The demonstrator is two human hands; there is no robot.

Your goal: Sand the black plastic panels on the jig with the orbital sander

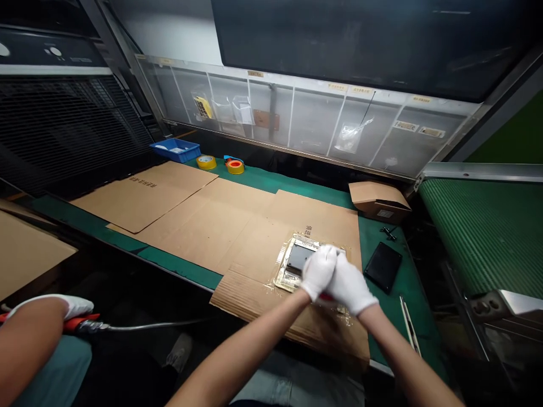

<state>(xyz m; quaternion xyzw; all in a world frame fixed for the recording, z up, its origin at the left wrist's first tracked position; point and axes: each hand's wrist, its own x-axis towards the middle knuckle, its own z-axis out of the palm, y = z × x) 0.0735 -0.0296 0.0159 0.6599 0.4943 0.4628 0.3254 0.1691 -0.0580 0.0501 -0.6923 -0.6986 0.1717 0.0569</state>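
In the head view, the gloved left hand (318,272) and right hand (348,284) look clenched together, though what they grip is hidden, above a plastic-wrapped dark slab (297,259) on flattened cardboard (250,249). The slick wrap could slide, and the cardboard juts past the green counter (407,271)'s near edge; open card lies leftward.

**Hidden & hard-to-read bits, from my side**
My left hand (318,271) & right hand (350,285) cover most of the dark flat item (297,259) in clear wrap (271,285); red bit (326,297) mostly under them, can't tell what it is. Co-worker's arm (25,350) cut off by lower left edge, their glove (72,305) hides part of red-handled tool (82,323). Labels (337,87) along upper middle & print on cardboard (143,182) at left too small to read. Small black parts (388,233) right of center, too small to tell.
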